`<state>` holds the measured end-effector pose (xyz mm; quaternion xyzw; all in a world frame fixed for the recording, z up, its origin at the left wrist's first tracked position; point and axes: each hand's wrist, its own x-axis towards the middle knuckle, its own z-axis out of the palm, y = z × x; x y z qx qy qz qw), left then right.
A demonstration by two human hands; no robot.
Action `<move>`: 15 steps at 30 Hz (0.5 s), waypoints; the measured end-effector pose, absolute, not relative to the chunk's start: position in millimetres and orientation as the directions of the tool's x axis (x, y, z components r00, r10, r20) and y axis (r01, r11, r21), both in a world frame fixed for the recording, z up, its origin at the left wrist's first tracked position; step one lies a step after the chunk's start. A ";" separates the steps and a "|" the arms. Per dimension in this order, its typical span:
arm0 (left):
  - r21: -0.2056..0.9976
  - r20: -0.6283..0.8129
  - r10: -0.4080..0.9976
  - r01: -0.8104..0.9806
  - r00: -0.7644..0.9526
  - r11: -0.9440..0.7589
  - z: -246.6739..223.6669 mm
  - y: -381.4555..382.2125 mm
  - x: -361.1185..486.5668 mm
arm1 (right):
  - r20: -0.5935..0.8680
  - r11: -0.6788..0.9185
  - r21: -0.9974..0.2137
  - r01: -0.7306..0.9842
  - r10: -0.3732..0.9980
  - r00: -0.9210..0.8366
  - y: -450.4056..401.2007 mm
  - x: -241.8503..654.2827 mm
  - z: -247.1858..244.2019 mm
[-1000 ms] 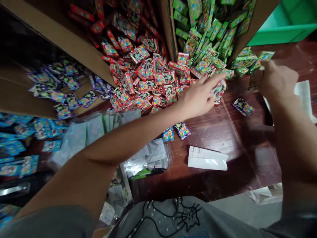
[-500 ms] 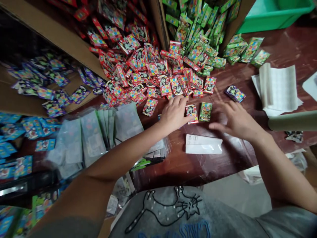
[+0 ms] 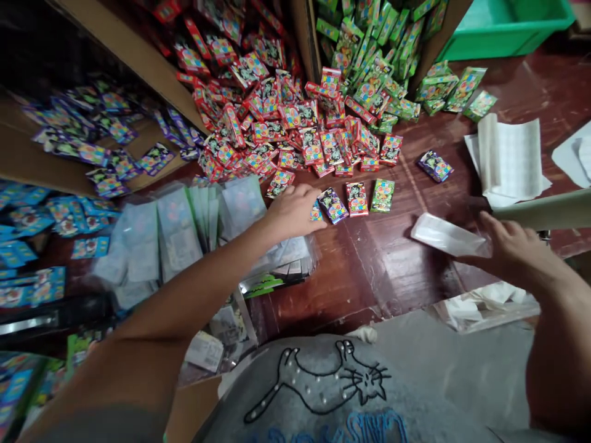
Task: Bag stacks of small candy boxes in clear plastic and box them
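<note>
My left hand [image 3: 295, 211] is closed around a small blue box [image 3: 316, 212] on the table, its thumb and fingers at the box's edges and partly hiding it. To its right a purple box [image 3: 333, 206], a red box [image 3: 357, 199] and a green box [image 3: 383, 195] lie in a loose row. My right hand [image 3: 519, 249] grips the right end of a white strip in a clear plastic sleeve [image 3: 447, 235], which is tilted over the table. Another purple box [image 3: 434, 166] lies alone above the sleeve.
Heaps of red boxes [image 3: 277, 117] and green boxes [image 3: 369, 67] spill from cardboard cartons. Purple boxes [image 3: 96, 144] and blue packs [image 3: 69, 215] lie left. Clear bags [image 3: 170, 234] are stacked beside my left forearm. White paper [image 3: 517, 154] and a green bin [image 3: 508, 34] stand right.
My right hand has moved right and taken hold of the white sleeve, lifting it off its former spot. My left hand has shifted left, uncovering the purple box in the row.
</note>
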<state>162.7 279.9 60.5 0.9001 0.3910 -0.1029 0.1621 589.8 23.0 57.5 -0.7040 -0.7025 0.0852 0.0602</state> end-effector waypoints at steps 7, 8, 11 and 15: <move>0.300 -0.237 0.668 0.707 0.706 -0.640 53.5 251.1 206.5 | -0.006 0.310 -0.228 0.923 0.947 -0.320 143.7 516.4 69.2; 0.304 -0.232 0.673 0.710 0.702 -0.635 52.0 248.9 211.6 | -0.039 0.348 -0.225 0.910 0.930 -0.365 166.6 511.1 62.4; 0.296 -0.205 0.693 0.719 0.691 -0.629 47.6 245.6 224.5 | -0.194 0.360 -0.239 0.902 0.892 -0.408 217.7 512.2 43.7; 0.293 -0.186 0.682 0.703 0.707 -0.648 48.4 229.0 232.9 | -0.252 0.368 -0.229 0.901 0.872 -0.420 224.8 519.6 40.1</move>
